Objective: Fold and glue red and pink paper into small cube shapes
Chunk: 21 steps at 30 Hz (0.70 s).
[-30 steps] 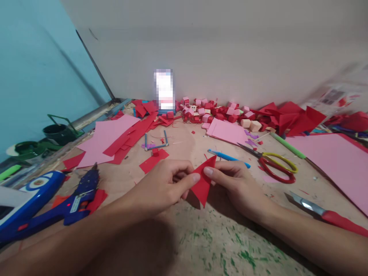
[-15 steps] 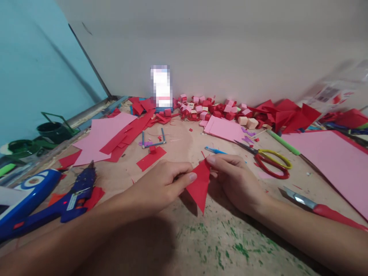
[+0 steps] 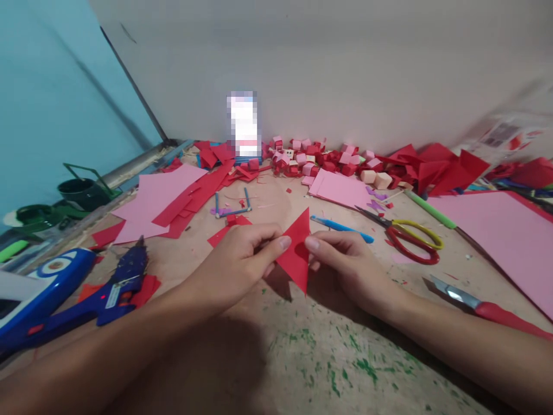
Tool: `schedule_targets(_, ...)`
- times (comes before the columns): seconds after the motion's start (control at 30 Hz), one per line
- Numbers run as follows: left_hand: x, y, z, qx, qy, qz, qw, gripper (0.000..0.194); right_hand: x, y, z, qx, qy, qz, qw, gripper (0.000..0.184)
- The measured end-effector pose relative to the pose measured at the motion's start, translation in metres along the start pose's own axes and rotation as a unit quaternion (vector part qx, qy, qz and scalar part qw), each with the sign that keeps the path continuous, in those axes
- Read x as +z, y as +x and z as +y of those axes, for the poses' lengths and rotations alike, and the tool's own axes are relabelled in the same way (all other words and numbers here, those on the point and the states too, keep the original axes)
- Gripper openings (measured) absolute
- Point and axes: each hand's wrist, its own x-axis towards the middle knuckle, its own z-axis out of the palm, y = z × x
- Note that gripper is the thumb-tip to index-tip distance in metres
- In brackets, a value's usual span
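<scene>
The folded red paper point(image 3: 296, 248) has swung more upright since half a second ago, and the right hand point(image 3: 349, 262) has slid its thumb down from near the top tip to the middle of the right edge, so that tip now stands free. The left hand point(image 3: 246, 256) has its thumb and fingers point(image 3: 264, 231) clamped on the left corner. The right thumb presses the opposite edge, its fingers curled close behind. From here I see the paper held up between both hands, a sharp triangle with one point up and one down, over the desk point(image 3: 259, 357).

Just beyond the right hand lies a blue pen-like tool point(image 3: 341, 226); past it, scissors point(image 3: 415, 239) with red and yellow handles, and nearer, a red-handled knife point(image 3: 492, 310). Behind the left hand sits a flat red piece point(image 3: 219, 235), partly hidden. A blue glue gun point(image 3: 118, 291) rests off to the left, and small red and pink cubes point(image 3: 311, 158) crowd the wall.
</scene>
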Motion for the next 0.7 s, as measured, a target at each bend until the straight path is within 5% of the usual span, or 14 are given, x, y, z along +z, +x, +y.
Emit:
schedule_targets(0.1, -0.0001, 0.0011, -0.0003, 0.018, 0.028, 0.025, 0.999, 0.039, -0.0014, -0.0005, -0.0013, -0.005, -0.057, -0.013, 0.998, 0.035)
schedule_targets(0.7, -0.0074, 0.0050, -0.0025, 0.043, 0.053, 0.050, 0.996, 0.040, 0.0024, -0.0014, -0.0058, 0.039, -0.027, -0.054, 0.997, 0.035)
